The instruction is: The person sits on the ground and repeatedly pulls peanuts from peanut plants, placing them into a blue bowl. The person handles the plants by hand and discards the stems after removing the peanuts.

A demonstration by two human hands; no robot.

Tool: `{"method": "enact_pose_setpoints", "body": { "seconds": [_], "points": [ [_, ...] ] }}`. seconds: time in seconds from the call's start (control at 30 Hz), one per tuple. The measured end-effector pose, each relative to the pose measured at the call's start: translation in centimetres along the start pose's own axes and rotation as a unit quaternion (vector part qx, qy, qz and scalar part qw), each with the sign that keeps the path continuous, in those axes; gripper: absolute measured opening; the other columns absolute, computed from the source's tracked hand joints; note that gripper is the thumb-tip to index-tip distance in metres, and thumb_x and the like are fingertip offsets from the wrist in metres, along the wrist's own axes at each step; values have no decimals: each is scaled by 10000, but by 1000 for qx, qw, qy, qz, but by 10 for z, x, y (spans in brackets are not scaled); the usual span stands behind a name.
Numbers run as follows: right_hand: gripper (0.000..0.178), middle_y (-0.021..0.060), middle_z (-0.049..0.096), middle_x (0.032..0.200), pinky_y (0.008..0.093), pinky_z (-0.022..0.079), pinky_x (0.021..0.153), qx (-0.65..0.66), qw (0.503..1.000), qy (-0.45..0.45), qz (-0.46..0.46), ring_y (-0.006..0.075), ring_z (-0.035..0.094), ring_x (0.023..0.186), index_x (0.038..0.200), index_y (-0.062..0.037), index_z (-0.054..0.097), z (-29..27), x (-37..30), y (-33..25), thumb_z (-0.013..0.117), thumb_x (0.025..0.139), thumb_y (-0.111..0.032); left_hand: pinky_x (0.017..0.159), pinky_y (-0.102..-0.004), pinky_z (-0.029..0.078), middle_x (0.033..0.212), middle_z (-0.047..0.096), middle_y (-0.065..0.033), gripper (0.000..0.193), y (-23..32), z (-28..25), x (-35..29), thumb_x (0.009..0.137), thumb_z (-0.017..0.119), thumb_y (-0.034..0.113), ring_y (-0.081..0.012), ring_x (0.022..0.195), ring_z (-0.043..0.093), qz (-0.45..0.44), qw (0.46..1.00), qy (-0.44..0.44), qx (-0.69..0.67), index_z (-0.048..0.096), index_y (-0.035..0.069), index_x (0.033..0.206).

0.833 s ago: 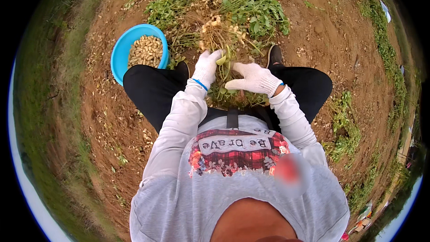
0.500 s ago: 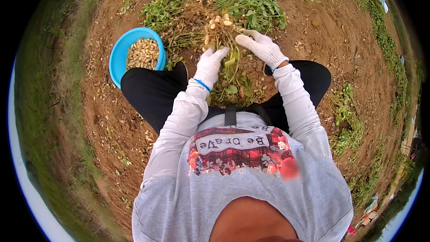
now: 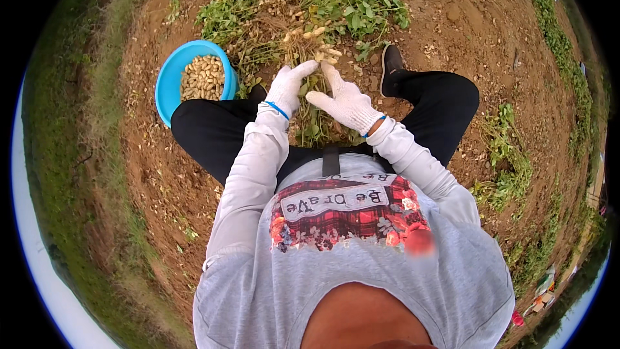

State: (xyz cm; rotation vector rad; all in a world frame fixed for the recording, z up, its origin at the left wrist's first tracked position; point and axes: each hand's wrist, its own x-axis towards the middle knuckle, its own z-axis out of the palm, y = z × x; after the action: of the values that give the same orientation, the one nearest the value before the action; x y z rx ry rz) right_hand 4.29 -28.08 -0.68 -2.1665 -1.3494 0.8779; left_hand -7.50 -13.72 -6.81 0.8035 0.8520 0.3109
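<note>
White knit gloves cover both of my hands. My left hand (image 3: pixel 288 85) is closed on the stems of a peanut plant (image 3: pixel 301 45), whose roots and pale pods point away from me. Close beside it, my right hand (image 3: pixel 350 105) has its thumb and forefinger spread. The forefinger reaches the base of the pods (image 3: pixel 328 55); its other fingers are partly hidden. Leafy stems hang below, between my hands. To the left stands a light blue basin (image 3: pixel 166 81) holding many picked peanuts (image 3: pixel 204 77).
A heap of pulled peanut plants (image 3: pixel 355 0) lies on the brown soil ahead. My bent legs flank the work, with a dark shoe (image 3: pixel 391 64) out to the right. More uprooted greenery (image 3: pixel 504 155) lies farther right. Grass (image 3: pixel 106 90) borders the soil at left.
My right hand has come left and nearer, close to my left hand. My left hand and the plant have shifted slightly left. The right shoe now shows more fully.
</note>
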Motion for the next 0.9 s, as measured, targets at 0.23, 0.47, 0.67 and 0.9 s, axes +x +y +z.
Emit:
{"method": "enact_pose_setpoints", "body": {
  "seconds": [0.23, 0.47, 0.67, 0.9],
  "points": [
    [953, 278, 637, 1366, 441, 470, 1066, 227, 963, -117, 91, 405, 620, 1270, 1569, -57, 408, 9, 1, 14, 660, 864, -647, 768, -349, 536, 1102, 718, -96, 557, 5, -1, -2, 909, 759, 397, -204, 929, 664, -1, 998, 69, -16, 655, 11, 1298],
    [800, 347, 636, 1275, 503, 486, 1027, 30, 989, -140, -31, 476, 620, 1202, 1483, -3, 441, 30, -8, 14, 565, 936, -573, 752, -414, 578, 1058, 712, -143, 427, -7, 3, -3, 944, 744, 372, -224, 728, 663, -4, 998, 49, 43, 656, 25, 1178],
    [675, 218, 687, 1299, 427, 490, 1052, 52, 981, -177, -57, 367, 648, 1223, 1334, -72, 673, -11, 11, 21, 568, 935, -607, 931, -419, 514, 1051, 739, -206, 602, -2, -16, 33, 785, 738, 459, -332, 1007, 710, -28, 924, 137, 357, 685, -48, 1104],
    [697, 111, 679, 1122, 326, 587, 823, 347, 934, -58, 66, 187, 693, 920, 1310, 39, 640, -65, 70, 30, 708, 946, -551, 917, -461, 539, 1132, 719, -263, 657, 24, 49, 0, 875, 716, 518, -402, 1075, 701, 18, 857, 143, 495, 602, -45, 1192]
  ]
}}
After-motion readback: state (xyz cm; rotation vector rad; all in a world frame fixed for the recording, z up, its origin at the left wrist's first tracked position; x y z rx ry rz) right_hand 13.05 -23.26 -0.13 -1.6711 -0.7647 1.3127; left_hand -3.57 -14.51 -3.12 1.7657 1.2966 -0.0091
